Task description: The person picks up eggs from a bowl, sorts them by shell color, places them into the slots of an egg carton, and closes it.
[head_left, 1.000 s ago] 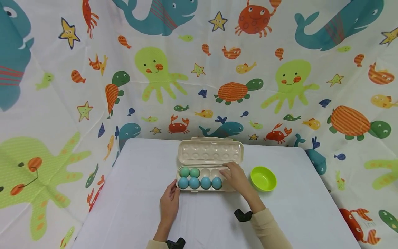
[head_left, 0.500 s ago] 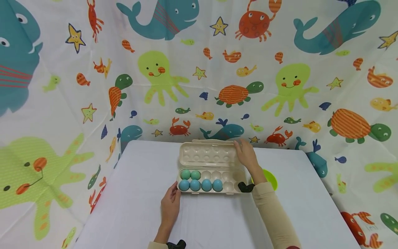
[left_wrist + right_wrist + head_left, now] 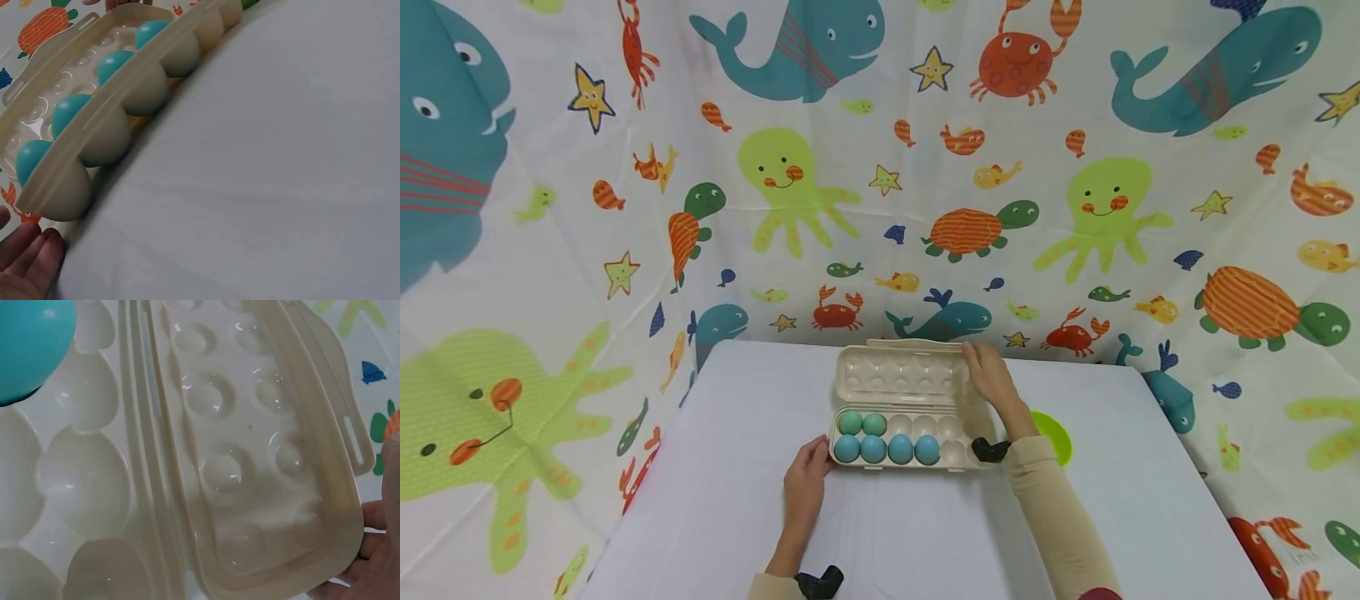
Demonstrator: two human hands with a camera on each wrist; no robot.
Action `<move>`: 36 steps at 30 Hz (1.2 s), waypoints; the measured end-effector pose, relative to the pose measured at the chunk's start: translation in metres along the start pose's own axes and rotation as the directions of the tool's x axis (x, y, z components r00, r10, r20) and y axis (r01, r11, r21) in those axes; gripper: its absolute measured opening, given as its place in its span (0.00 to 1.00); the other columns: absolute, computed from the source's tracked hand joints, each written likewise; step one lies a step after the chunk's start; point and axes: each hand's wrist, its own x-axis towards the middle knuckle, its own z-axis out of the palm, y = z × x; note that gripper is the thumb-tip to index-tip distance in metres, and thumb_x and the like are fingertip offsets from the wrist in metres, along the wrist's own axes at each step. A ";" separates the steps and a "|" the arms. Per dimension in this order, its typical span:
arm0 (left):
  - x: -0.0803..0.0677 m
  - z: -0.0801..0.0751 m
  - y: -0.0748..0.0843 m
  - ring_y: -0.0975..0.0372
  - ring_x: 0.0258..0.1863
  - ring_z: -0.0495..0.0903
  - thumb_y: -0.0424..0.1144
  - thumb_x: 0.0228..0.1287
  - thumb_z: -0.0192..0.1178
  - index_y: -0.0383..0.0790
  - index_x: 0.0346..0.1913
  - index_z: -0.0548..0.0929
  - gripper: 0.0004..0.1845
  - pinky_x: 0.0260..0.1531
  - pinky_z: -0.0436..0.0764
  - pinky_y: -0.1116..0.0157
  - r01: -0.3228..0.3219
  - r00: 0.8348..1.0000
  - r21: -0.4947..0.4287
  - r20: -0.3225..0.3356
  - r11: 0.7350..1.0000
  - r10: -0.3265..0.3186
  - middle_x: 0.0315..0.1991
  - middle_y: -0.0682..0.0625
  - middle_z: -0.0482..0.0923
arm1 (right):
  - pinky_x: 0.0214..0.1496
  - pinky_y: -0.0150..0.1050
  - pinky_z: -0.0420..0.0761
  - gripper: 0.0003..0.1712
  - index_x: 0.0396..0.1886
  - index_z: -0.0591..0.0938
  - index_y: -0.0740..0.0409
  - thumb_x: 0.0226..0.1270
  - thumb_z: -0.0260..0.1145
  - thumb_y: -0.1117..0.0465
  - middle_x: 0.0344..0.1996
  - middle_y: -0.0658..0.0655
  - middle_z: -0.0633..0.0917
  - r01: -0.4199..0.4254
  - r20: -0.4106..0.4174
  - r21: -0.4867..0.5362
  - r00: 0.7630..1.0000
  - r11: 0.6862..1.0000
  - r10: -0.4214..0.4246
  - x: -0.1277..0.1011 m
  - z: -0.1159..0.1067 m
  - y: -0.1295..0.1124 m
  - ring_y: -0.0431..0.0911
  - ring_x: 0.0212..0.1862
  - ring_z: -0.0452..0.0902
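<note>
An open cream egg carton lies at the table's far middle, its lid folded back. Its tray holds several eggs: two green eggs in the back row and several blue eggs in front. My left hand rests with straight fingers against the carton's left front corner; its fingers show beside the tray end. My right hand grips the lid's far right corner. In the right wrist view its fingers curl under the lid's edge.
A lime green bowl stands right of the carton, partly hidden by my right forearm. The white table is bounded at back and sides by a sea-animal patterned curtain. The tray's right-hand cells hold nothing.
My right hand left the tray's right cells and went to the lid's far right corner, where it has stayed. The left hand has kept its place at the carton's left end.
</note>
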 end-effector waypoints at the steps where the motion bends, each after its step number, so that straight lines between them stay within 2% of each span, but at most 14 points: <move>1: 0.005 -0.001 0.003 0.49 0.55 0.85 0.49 0.78 0.51 0.34 0.62 0.79 0.23 0.52 0.86 0.64 0.011 1.000 0.000 -0.003 1.000 -0.011 0.59 0.37 0.82 | 0.78 0.62 0.60 0.43 0.74 0.63 0.71 0.82 0.37 0.38 0.71 0.73 0.67 0.001 -0.002 0.003 1.000 1.000 -0.001 -0.001 0.000 0.000 0.67 0.74 0.60; 4: 0.026 -0.001 0.018 0.49 0.56 0.84 0.52 0.78 0.50 0.35 0.65 0.77 0.26 0.55 0.85 0.60 0.039 0.999 0.047 -0.012 0.998 -0.039 0.59 0.37 0.82 | 0.77 0.62 0.62 0.41 0.72 0.65 0.71 0.82 0.38 0.38 0.70 0.73 0.68 0.001 -0.006 0.012 1.000 1.000 -0.001 -0.002 -0.001 0.001 0.67 0.73 0.62; 7: 0.053 0.002 0.040 0.46 0.58 0.82 0.53 0.78 0.47 0.36 0.68 0.74 0.28 0.59 0.84 0.53 0.061 0.997 0.132 0.029 0.989 -0.065 0.62 0.37 0.79 | 0.77 0.62 0.63 0.40 0.71 0.66 0.71 0.82 0.39 0.40 0.69 0.74 0.69 0.011 -0.010 0.015 1.000 1.000 -0.011 -0.002 -0.001 0.001 0.67 0.72 0.63; 12: 0.094 0.011 0.079 0.44 0.73 0.65 0.58 0.77 0.42 0.38 0.74 0.66 0.34 0.74 0.66 0.45 0.072 0.981 0.290 0.154 0.954 -0.121 0.73 0.38 0.67 | 0.76 0.62 0.64 0.38 0.70 0.68 0.72 0.83 0.39 0.42 0.68 0.74 0.70 0.027 -0.018 0.017 0.999 0.999 -0.027 -0.002 0.001 0.001 0.68 0.71 0.64; 14: 0.105 0.016 0.091 0.45 0.77 0.58 0.59 0.76 0.42 0.39 0.75 0.64 0.35 0.77 0.59 0.45 0.068 0.972 0.321 0.193 0.945 -0.135 0.76 0.39 0.63 | 0.76 0.62 0.65 0.37 0.69 0.69 0.72 0.83 0.40 0.43 0.67 0.74 0.71 0.031 -0.024 0.020 0.999 0.999 -0.030 -0.002 0.003 0.001 0.67 0.71 0.65; 16: 0.113 0.021 0.101 0.43 0.78 0.55 0.60 0.75 0.42 0.38 0.76 0.62 0.37 0.78 0.56 0.43 0.059 0.965 0.335 0.223 0.940 -0.140 0.77 0.38 0.61 | 0.75 0.61 0.65 0.37 0.69 0.69 0.72 0.83 0.41 0.43 0.67 0.74 0.72 0.035 -0.027 0.016 0.999 0.999 -0.034 -0.003 0.004 0.001 0.67 0.70 0.66; 20: 0.118 0.031 0.111 0.42 0.79 0.50 0.63 0.74 0.41 0.38 0.78 0.57 0.41 0.78 0.53 0.41 0.058 0.952 0.326 0.267 0.944 -0.150 0.79 0.38 0.55 | 0.75 0.61 0.65 0.37 0.69 0.70 0.71 0.83 0.41 0.43 0.67 0.73 0.72 0.051 -0.025 0.028 0.998 0.998 -0.050 -0.004 0.007 -0.001 0.66 0.70 0.66; 23: 0.116 0.036 0.113 0.42 0.80 0.48 0.64 0.74 0.40 0.39 0.79 0.56 0.42 0.79 0.51 0.42 0.059 0.950 0.312 0.276 0.948 -0.150 0.80 0.40 0.53 | 0.75 0.62 0.66 0.37 0.69 0.70 0.70 0.83 0.41 0.42 0.67 0.72 0.73 0.066 -0.023 0.032 0.998 0.997 -0.065 -0.007 0.008 -0.002 0.66 0.70 0.66; 31: 0.104 0.043 0.114 0.42 0.77 0.56 0.64 0.76 0.38 0.41 0.76 0.63 0.38 0.77 0.57 0.43 -0.015 0.968 0.275 0.246 0.961 -0.056 0.77 0.40 0.61 | 0.75 0.62 0.65 0.37 0.69 0.69 0.71 0.82 0.43 0.43 0.68 0.73 0.72 0.069 -0.087 0.028 0.994 0.997 -0.066 -0.018 0.006 0.000 0.66 0.71 0.65; 36: 0.097 0.045 0.109 0.46 0.77 0.58 0.63 0.77 0.37 0.43 0.75 0.65 0.36 0.78 0.58 0.46 -0.067 0.977 0.250 0.215 0.966 0.012 0.76 0.43 0.63 | 0.77 0.61 0.62 0.37 0.70 0.68 0.68 0.81 0.46 0.42 0.69 0.70 0.70 0.079 -0.126 0.072 0.990 0.994 -0.070 -0.028 0.002 0.002 0.64 0.73 0.63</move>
